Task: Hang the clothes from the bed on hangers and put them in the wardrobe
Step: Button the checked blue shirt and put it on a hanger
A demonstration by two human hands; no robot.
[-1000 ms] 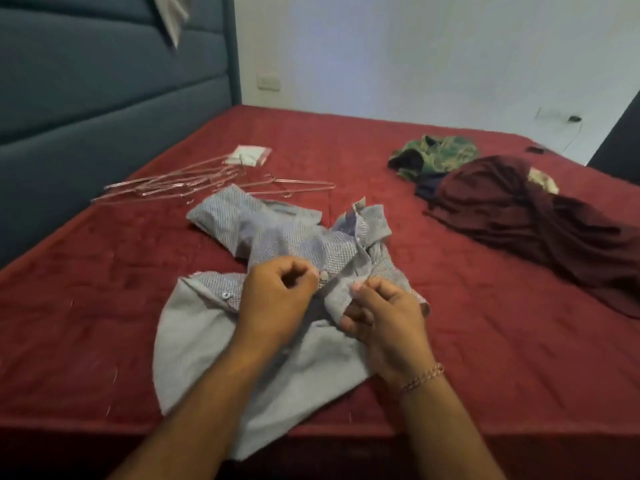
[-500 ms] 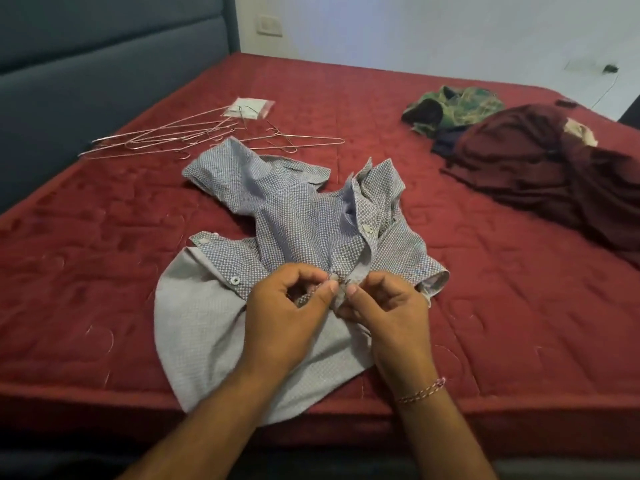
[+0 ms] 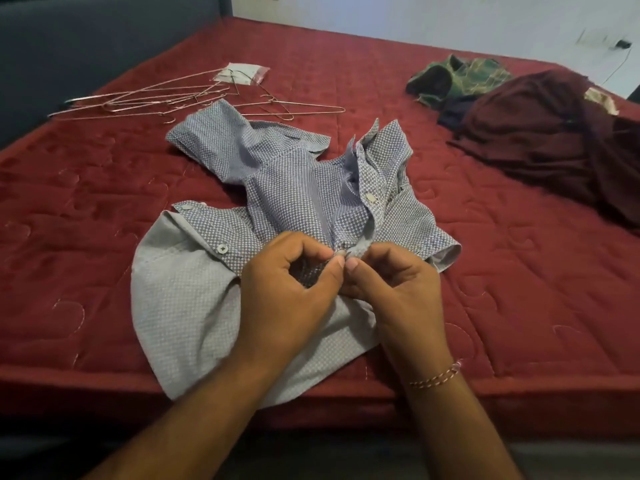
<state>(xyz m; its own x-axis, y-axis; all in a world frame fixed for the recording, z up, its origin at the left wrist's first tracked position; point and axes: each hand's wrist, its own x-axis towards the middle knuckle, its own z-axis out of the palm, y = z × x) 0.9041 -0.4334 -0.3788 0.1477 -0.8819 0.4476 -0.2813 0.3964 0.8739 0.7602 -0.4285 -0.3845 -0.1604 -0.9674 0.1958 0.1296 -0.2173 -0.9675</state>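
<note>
A blue-and-white checked shirt [image 3: 287,188] lies rumpled near the front edge of the red bed [image 3: 519,289], its pale inside turned out at the lower left. My left hand [image 3: 287,285] and my right hand [image 3: 394,289] meet over the shirt's front placket. Each pinches the fabric edge between thumb and forefinger, at a button spot. Several thin metal wire hangers [image 3: 180,98] lie in a loose pile at the far left of the bed. The wardrobe is out of view.
A maroon garment [image 3: 554,140] is heaped at the far right, with a green camouflage garment [image 3: 460,77] and a dark blue one behind it. A small plastic packet [image 3: 242,72] lies by the hangers. A dark blue padded headboard [image 3: 86,46] borders the left side.
My view has tilted down and closer to the bed. Both hands slid down the shirt's placket toward me and now pinch it at a lower point.
</note>
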